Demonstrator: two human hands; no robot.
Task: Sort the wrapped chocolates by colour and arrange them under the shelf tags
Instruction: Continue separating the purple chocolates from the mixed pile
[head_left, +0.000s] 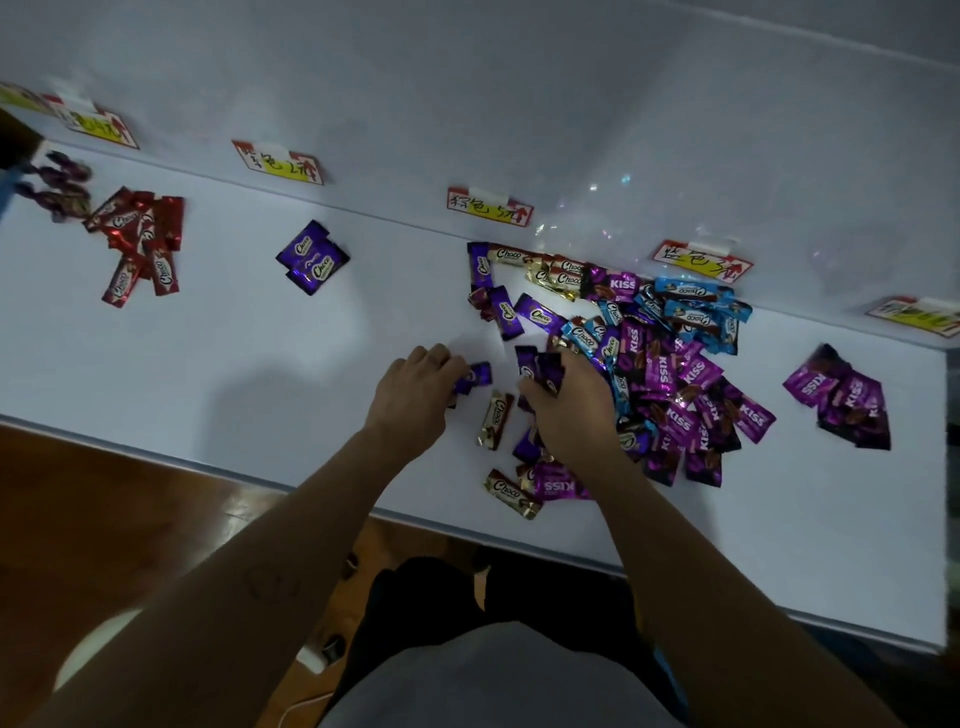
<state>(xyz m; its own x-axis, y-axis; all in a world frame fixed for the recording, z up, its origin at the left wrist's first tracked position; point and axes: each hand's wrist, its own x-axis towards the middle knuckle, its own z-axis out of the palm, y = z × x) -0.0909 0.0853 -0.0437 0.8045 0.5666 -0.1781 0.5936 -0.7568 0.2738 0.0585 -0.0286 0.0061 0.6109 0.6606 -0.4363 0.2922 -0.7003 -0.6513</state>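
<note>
Your left hand (415, 387) pinches one purple chocolate (477, 375) on the white table (234, 338), and your right hand (566, 410) grips more purple wrappers (543, 366). At two o'clock from your hands lies the mixed heap (670, 364). The red group (140, 239) sits at ten o'clock and the small purple group (311, 258) at eleven.
</note>
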